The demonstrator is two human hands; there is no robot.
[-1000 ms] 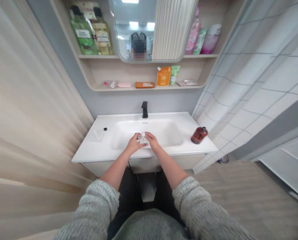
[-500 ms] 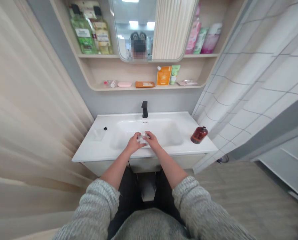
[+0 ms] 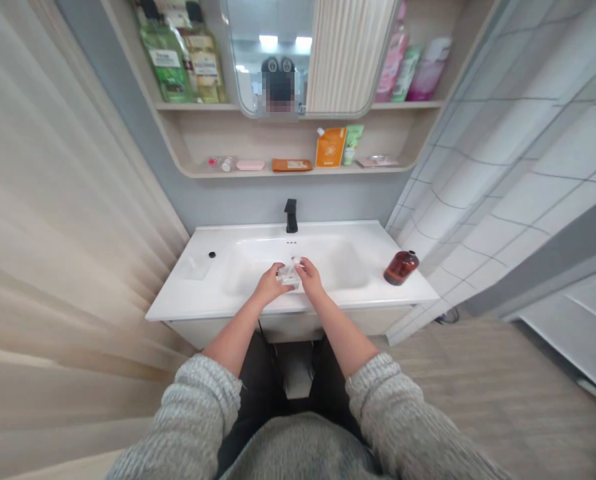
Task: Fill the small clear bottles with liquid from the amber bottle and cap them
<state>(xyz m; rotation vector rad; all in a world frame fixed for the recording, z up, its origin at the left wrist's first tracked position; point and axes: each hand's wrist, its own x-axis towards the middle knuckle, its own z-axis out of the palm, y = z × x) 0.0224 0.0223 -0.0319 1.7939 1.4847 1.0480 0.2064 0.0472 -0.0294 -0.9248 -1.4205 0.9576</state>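
Note:
Over the front of the white sink basin (image 3: 338, 267), my left hand (image 3: 268, 285) is closed around the side of a small clear plastic container (image 3: 289, 277). My right hand (image 3: 309, 277) is closed in a pinch at the container's upper right. At its fingertips shows a small white piece (image 3: 297, 260), too small to name; whether it is joined to the container I cannot tell. The black faucet (image 3: 291, 216) stands beyond both hands.
An amber bottle (image 3: 401, 267) without a cap stands on the counter's right. To the left lie a small black cap (image 3: 212, 255) and a clear flat sheet or tray (image 3: 194, 268). Above, a shelf (image 3: 258, 175) holds an orange pouch (image 3: 331, 147) and several toiletries.
My right hand has moved slightly up and right from the container, with the small white piece at its fingertips. My left hand still holds the container. The view has shifted slightly.

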